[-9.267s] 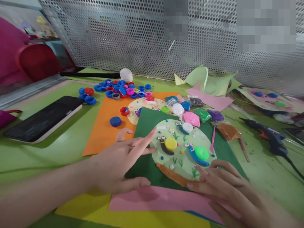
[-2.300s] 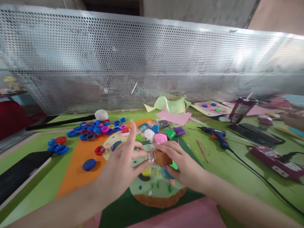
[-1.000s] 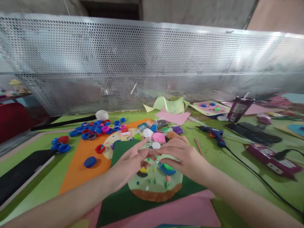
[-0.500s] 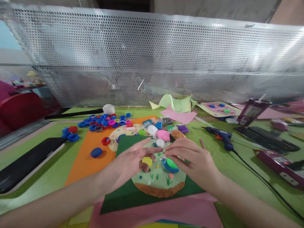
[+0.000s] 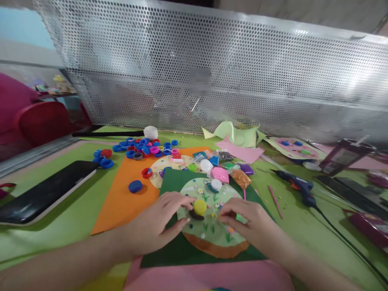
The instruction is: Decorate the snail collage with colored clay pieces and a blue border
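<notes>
A round pale-green paper disc with clay snails, a yellow cap, a white cap and a brown clay strip lies on a dark green sheet. My left hand rests flat on the disc's left edge, fingers spread and holding nothing. My right hand lies over the disc's right part, fingertips curled together and pressing down near the middle. What is under those fingertips is hidden.
An orange sheet lies to the left, with several loose bottle caps behind it. Clay packets sit behind the disc. Also here: a tablet at left, a glue gun with cord at right, pink paper in front, and a perforated metal screen behind.
Both hands have come down from above the disc onto it. My left hand now lies flat on its left edge. The camera tilted down and shifted left.
</notes>
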`<state>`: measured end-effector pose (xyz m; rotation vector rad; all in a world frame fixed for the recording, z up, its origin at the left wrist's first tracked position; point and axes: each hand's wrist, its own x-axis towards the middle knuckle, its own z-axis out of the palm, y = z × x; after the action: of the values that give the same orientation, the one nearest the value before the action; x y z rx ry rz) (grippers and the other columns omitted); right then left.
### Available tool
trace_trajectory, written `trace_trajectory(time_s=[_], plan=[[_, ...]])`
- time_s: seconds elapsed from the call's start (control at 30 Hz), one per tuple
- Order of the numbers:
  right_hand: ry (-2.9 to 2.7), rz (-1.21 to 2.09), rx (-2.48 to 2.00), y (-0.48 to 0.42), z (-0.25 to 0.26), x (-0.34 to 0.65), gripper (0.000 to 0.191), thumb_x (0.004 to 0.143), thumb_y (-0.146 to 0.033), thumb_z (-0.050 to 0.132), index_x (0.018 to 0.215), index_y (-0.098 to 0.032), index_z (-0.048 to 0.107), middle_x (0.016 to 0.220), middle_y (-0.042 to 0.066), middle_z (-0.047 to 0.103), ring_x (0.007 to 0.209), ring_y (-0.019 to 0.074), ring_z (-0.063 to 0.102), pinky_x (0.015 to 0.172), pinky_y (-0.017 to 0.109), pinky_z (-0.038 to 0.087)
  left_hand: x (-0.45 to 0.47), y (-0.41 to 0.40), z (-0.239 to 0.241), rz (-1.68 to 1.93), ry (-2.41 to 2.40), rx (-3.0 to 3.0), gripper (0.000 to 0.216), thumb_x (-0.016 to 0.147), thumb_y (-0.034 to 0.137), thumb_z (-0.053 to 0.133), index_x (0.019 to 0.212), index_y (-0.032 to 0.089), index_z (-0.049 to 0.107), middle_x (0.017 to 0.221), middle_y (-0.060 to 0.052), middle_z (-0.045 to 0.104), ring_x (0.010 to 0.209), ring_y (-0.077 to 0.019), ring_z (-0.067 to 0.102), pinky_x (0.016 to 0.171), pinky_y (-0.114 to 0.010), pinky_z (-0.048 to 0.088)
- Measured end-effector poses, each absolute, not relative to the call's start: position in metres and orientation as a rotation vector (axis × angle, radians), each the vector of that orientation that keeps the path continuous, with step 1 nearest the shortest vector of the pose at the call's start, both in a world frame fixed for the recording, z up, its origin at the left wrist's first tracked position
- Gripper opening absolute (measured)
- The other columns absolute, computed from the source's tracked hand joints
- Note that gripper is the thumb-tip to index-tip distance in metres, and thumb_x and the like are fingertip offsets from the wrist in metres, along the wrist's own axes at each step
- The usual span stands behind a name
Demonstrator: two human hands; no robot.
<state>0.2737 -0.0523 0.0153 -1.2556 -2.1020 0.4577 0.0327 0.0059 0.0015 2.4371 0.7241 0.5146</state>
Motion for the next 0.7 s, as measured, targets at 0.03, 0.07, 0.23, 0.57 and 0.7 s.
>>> trace_trajectory(time_s=[0.03, 0.07, 0.23, 0.57, 0.7], plan=[[-2.125, 0.444, -1.242, -0.052, 0.015, 0.274, 0.014, 0.085, -0.015, 0.052, 0.075, -0.020, 0.060, 0.069, -0.001, 0.061, 0.063, 0.0114, 0.057, 0.057, 0.021, 0.047, 0.031, 0.007, 0.000, 0.529, 0.730, 2.463, 0.031, 0.089, 0.019, 0.041, 0.120, 0.023, 0.043, 0.113, -0.008, 0.055, 0.108, -0.0239, 0.051, 0.091, -0.037, 0.041], [-2.150, 0.427, -1.227, -0.052, 0.014, 0.274, 0.016, 0.087, -0.016, 0.050, 0.075, -0.020, 0.060, 0.069, -0.001, 0.060, 0.063, 0.0118, 0.057, 0.057, 0.021, 0.046, 0.030, 0.007, -0.002, 0.535, 0.741, 2.479, 0.031, 0.089, 0.018, 0.040, 0.119, 0.022, 0.043, 0.111, -0.008, 0.056, 0.107, -0.0238, 0.052, 0.090, -0.037, 0.042], [-2.255, 0.322, -1.174, -0.055, 0.009, 0.271, 0.013, 0.087, -0.019, 0.052, 0.078, -0.020, 0.062, 0.072, 0.001, 0.064, 0.069, 0.0144, 0.058, 0.062, 0.025, 0.046, 0.028, 0.008, -0.005, 0.612, 0.734, 2.552, 0.027, 0.087, 0.017, 0.041, 0.114, 0.021, 0.043, 0.108, -0.008, 0.057, 0.101, -0.0238, 0.055, 0.085, -0.035, 0.045], [-2.364, -0.269, -1.198, -0.087, -0.009, 0.267, 0.027, 0.089, -0.011, 0.042, 0.080, -0.023, 0.065, 0.074, 0.000, 0.068, 0.068, 0.0155, 0.059, 0.067, 0.032, 0.039, 0.030, 0.014, -0.011, 0.666, 0.821, 2.504, 0.013, 0.079, 0.012, 0.043, 0.090, 0.020, 0.045, 0.085, -0.003, 0.059, 0.077, -0.0182, 0.058, 0.066, -0.029, 0.047], [-2.317, -0.454, -1.158, -0.088, -0.019, 0.267, 0.027, 0.089, -0.011, 0.043, 0.076, -0.023, 0.064, 0.076, 0.000, 0.070, 0.068, 0.0166, 0.059, 0.069, 0.035, 0.037, 0.030, 0.014, -0.012, 0.654, 0.851, 2.511, 0.012, 0.082, 0.014, 0.042, 0.092, 0.020, 0.046, 0.087, -0.004, 0.061, 0.079, -0.0190, 0.059, 0.067, -0.029, 0.046]])
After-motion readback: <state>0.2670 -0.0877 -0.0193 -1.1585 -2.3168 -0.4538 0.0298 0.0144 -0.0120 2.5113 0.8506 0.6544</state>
